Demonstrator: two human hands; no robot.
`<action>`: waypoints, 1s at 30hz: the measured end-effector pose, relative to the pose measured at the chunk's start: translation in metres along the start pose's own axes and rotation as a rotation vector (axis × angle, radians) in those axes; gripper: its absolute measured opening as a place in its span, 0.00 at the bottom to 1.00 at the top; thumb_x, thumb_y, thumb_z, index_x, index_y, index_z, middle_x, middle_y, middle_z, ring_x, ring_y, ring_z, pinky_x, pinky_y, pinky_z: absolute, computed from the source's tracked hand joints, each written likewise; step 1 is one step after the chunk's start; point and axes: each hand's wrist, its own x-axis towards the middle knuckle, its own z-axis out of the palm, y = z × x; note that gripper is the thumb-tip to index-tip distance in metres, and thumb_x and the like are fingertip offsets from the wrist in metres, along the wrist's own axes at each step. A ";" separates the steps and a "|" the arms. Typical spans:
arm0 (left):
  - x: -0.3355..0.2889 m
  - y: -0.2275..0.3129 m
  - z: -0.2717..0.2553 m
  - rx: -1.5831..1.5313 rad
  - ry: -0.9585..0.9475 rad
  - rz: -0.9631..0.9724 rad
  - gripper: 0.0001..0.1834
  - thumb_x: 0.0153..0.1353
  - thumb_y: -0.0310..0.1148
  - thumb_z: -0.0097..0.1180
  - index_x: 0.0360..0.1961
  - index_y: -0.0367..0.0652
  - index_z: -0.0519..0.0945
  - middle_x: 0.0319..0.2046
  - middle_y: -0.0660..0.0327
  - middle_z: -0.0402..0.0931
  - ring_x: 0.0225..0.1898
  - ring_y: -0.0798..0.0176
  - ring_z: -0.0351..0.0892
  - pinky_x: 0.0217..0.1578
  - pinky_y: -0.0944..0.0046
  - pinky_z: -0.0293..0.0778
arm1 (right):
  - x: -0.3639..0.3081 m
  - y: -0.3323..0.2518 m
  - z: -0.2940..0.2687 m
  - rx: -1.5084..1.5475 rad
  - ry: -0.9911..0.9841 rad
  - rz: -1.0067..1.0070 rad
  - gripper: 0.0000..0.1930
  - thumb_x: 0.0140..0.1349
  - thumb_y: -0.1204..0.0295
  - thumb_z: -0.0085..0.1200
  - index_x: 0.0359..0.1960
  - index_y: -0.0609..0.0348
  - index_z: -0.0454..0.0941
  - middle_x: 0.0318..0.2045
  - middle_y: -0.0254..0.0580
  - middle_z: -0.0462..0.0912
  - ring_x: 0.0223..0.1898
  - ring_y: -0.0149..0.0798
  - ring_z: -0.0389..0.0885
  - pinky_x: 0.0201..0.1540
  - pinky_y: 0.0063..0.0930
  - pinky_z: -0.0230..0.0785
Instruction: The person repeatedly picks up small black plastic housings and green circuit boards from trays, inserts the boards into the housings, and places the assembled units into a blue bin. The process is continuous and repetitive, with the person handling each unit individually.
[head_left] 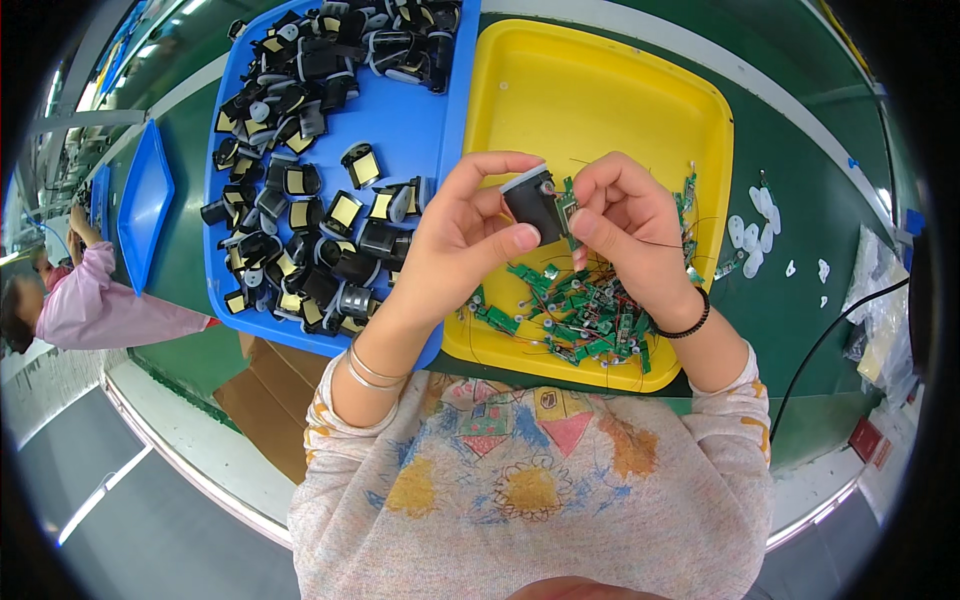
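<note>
My left hand (470,225) grips a black plastic housing (535,207) with a grey rim, tilted above the yellow tray (600,80). Pinched between the thumb and fingers of my right hand (630,225) is a small green circuit board (567,212) with thin wires trailing from it. The board stands against the right side of the housing; whether it is partly inside, I cannot tell. Beneath my hands, a pile of green circuit boards (600,315) with wires lies in the near part of the yellow tray.
At left, a blue tray (400,130) holds many black housings (300,200), some with pale yellow pads. Small white plastic pieces (752,235) lie on the green table right of the yellow tray. Clear plastic bags (880,300) and a black cable (830,335) are farther right. Another person (100,300) sits at far left.
</note>
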 end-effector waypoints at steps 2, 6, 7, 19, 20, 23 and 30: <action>0.000 0.000 0.004 -0.006 0.038 0.016 0.24 0.53 0.24 0.55 0.51 0.39 0.63 0.34 0.60 0.75 0.33 0.72 0.72 0.36 0.73 0.66 | 0.001 -0.001 0.002 0.037 0.037 0.030 0.06 0.55 0.78 0.52 0.33 0.62 0.68 0.21 0.30 0.71 0.19 0.19 0.69 0.21 0.11 0.64; -0.001 -0.005 0.001 0.126 0.065 0.055 0.24 0.52 0.25 0.56 0.50 0.39 0.64 0.34 0.60 0.75 0.31 0.74 0.70 0.33 0.74 0.65 | 0.002 0.000 0.001 0.078 0.043 0.068 0.06 0.55 0.79 0.52 0.33 0.62 0.68 0.21 0.31 0.72 0.19 0.20 0.70 0.21 0.12 0.65; -0.001 -0.006 0.001 0.147 0.067 0.056 0.24 0.52 0.25 0.56 0.50 0.39 0.64 0.34 0.60 0.75 0.31 0.75 0.70 0.33 0.75 0.64 | 0.002 0.001 0.000 0.082 0.038 0.070 0.07 0.55 0.79 0.52 0.33 0.62 0.68 0.21 0.31 0.72 0.19 0.20 0.70 0.21 0.12 0.65; -0.004 -0.011 -0.002 0.482 0.095 0.277 0.24 0.51 0.27 0.57 0.51 0.37 0.66 0.35 0.61 0.74 0.32 0.72 0.72 0.30 0.73 0.65 | 0.004 -0.002 -0.004 0.004 -0.023 0.175 0.06 0.55 0.77 0.53 0.32 0.63 0.70 0.21 0.31 0.73 0.20 0.21 0.72 0.23 0.13 0.68; -0.004 -0.012 -0.004 0.534 0.099 0.310 0.25 0.51 0.27 0.57 0.51 0.37 0.66 0.35 0.60 0.74 0.32 0.71 0.72 0.30 0.72 0.66 | 0.005 -0.003 -0.004 0.001 -0.034 0.189 0.05 0.55 0.77 0.53 0.32 0.64 0.70 0.21 0.32 0.74 0.21 0.21 0.72 0.24 0.13 0.69; -0.004 -0.014 -0.006 0.727 0.105 0.392 0.25 0.51 0.26 0.57 0.51 0.37 0.66 0.38 0.57 0.74 0.35 0.68 0.74 0.33 0.70 0.68 | 0.004 -0.004 -0.004 0.011 -0.065 0.196 0.05 0.55 0.76 0.53 0.30 0.64 0.71 0.22 0.31 0.74 0.21 0.21 0.73 0.24 0.14 0.69; -0.001 -0.006 -0.001 0.170 -0.018 0.230 0.26 0.50 0.22 0.55 0.52 0.39 0.64 0.51 0.57 0.67 0.48 0.64 0.70 0.45 0.67 0.67 | -0.001 -0.004 0.003 -0.609 -0.020 -0.174 0.04 0.52 0.78 0.55 0.26 0.64 0.72 0.21 0.35 0.75 0.20 0.25 0.74 0.23 0.17 0.67</action>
